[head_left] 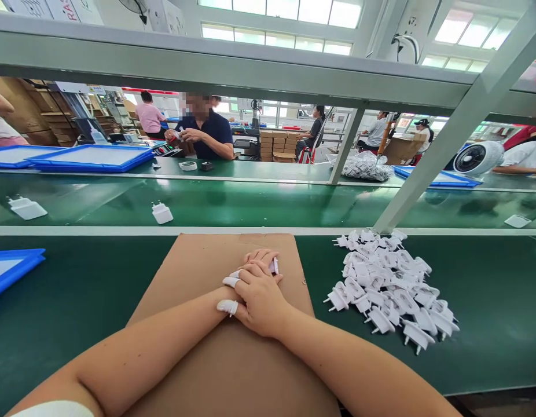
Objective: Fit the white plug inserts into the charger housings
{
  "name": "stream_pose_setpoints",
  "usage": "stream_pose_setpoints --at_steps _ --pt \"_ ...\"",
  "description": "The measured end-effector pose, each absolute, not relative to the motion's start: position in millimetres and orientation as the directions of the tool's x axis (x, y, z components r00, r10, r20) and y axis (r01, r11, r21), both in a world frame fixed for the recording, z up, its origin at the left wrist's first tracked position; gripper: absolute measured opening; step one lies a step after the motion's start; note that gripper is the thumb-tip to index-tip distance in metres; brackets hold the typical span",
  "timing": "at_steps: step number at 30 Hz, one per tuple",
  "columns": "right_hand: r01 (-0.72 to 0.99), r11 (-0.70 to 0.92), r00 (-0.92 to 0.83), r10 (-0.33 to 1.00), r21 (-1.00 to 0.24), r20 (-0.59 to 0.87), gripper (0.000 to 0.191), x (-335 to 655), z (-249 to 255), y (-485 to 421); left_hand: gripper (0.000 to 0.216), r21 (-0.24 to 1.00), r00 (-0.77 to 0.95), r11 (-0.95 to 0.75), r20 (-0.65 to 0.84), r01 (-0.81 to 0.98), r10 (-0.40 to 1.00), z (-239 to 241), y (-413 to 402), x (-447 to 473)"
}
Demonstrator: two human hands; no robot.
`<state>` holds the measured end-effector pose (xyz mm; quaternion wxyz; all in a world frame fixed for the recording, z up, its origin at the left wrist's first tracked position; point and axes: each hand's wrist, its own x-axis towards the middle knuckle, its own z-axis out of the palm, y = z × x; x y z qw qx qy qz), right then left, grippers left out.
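Both of my hands rest stacked on a brown cardboard sheet (198,255) on the green bench. My right hand (259,298) lies palm down on top of my left hand (263,258), fingers laid across it and holding nothing. Only my left fingertips show beyond it, stretched flat on the cardboard. White finger cots cover several fingertips. A pile of white plug parts with metal pins (389,284) lies to the right of my hands, apart from them.
A blue tray corner (11,266) sits at the left. Two white chargers (162,213) (27,207) lie on the belt beyond. A slanted metal strut (424,168) rises at the right. Across the belt sits a person (207,136) beside blue trays (92,157) and a bag of white parts (366,167).
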<state>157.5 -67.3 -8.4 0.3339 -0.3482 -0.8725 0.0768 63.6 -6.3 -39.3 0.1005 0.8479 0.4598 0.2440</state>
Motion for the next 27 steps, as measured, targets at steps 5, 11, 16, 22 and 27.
stream_pose_setpoints --at_steps 5,11,16,22,27 --pt "0.56 0.738 -0.521 0.666 -0.376 0.533 0.048 156.8 -7.4 -68.2 0.067 0.375 0.471 -0.563 0.313 0.737 0.825 -42.6 -2.2 63.1" --pt "0.569 0.74 -0.527 0.662 -0.358 0.532 0.05 157.6 -9.6 -67.2 0.062 0.353 0.502 -0.592 0.318 0.725 0.804 -38.5 -4.1 61.0" --pt "0.572 0.74 -0.543 0.665 -0.353 0.513 0.051 159.1 -9.2 -68.5 0.06 0.341 0.503 -0.592 0.318 0.731 0.804 -37.8 -5.9 61.6" --pt "0.571 0.742 -0.539 0.661 -0.351 0.521 0.051 158.8 -8.6 -68.9 0.062 0.317 0.491 -0.591 0.342 0.742 0.801 -41.7 -6.2 62.7" --pt "0.567 0.744 -0.537 0.66 -0.354 0.526 0.052 157.8 -8.4 -68.6 0.065 0.294 0.48 -0.59 0.369 0.752 0.796 -45.4 -6.0 63.1"
